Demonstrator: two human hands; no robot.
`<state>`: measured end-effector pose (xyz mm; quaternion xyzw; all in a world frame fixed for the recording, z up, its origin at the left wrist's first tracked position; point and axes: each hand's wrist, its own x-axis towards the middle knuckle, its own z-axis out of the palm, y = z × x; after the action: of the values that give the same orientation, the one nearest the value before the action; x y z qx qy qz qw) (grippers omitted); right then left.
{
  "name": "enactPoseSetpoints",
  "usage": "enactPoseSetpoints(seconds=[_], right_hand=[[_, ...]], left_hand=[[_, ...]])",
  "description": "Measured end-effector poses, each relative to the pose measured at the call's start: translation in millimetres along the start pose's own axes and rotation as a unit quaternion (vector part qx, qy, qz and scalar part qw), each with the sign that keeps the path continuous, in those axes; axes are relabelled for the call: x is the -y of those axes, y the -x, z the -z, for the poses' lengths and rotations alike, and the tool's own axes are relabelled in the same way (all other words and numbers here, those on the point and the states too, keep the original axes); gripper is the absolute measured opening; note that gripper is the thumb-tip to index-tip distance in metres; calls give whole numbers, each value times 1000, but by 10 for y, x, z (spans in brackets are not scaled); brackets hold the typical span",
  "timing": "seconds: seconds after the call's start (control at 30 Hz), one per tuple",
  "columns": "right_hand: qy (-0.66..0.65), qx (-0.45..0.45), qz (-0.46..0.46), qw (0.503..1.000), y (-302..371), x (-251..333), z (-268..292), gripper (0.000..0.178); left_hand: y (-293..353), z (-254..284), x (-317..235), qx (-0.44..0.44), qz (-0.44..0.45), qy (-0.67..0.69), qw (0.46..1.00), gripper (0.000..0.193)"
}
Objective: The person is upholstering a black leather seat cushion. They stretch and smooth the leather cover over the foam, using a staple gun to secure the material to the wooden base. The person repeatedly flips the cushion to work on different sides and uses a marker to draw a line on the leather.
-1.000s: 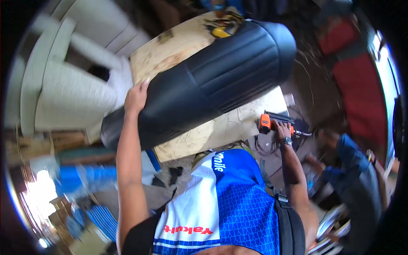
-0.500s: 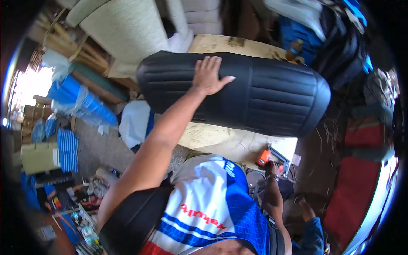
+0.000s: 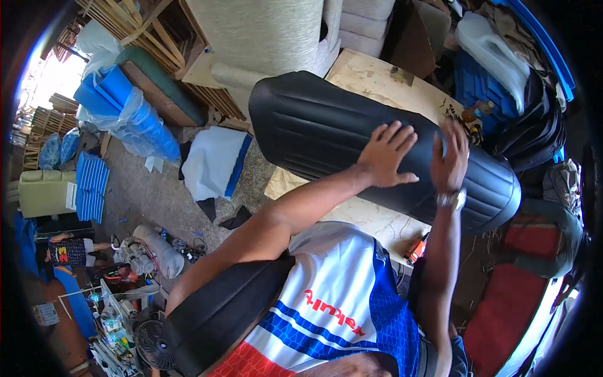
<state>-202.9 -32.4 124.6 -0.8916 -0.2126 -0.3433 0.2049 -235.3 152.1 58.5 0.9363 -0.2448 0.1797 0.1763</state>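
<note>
A long black padded cushion [image 3: 326, 119] with stitched channels lies slantwise across the wooden worktable [image 3: 361, 74]. My left hand [image 3: 388, 154] rests on its top near the middle, fingers spread and palm down. Close by on the right, my right hand [image 3: 450, 157], with a watch on its wrist, is at the cushion's upper surface; its fingers are apart, slightly blurred, and hold nothing. Whether the right palm presses on the cushion I cannot tell. An orange-and-black power tool [image 3: 416, 248], like a staple gun, lies on the table's near edge, partly hidden by my right arm.
A light upholstered sofa piece [image 3: 264, 44] stands behind the table. A small bottle [image 3: 477, 111] sits at the table's far right. White cloth [image 3: 213, 160] lies on the floor at left, near blue wrapped rolls [image 3: 135, 116]. A fan [image 3: 154, 342] and a red panel [image 3: 502, 314] flank me.
My right hand has let go of the orange tool and come up to the cushion. The cushion has turned, its right end now nearer me. My left hand has shifted along it.
</note>
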Motion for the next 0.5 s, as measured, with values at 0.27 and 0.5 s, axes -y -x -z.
enactPoseSetpoints(seconds=[0.27,0.5], right_hand=[[184,300,-207,913,-21,-318,-669,51],[180,299,-246,904,-62,-455,-756,67]], left_hand=[[756,1297,1502,82,32,-31,996,73],[827,1162,3477,62,368,238,897,71]])
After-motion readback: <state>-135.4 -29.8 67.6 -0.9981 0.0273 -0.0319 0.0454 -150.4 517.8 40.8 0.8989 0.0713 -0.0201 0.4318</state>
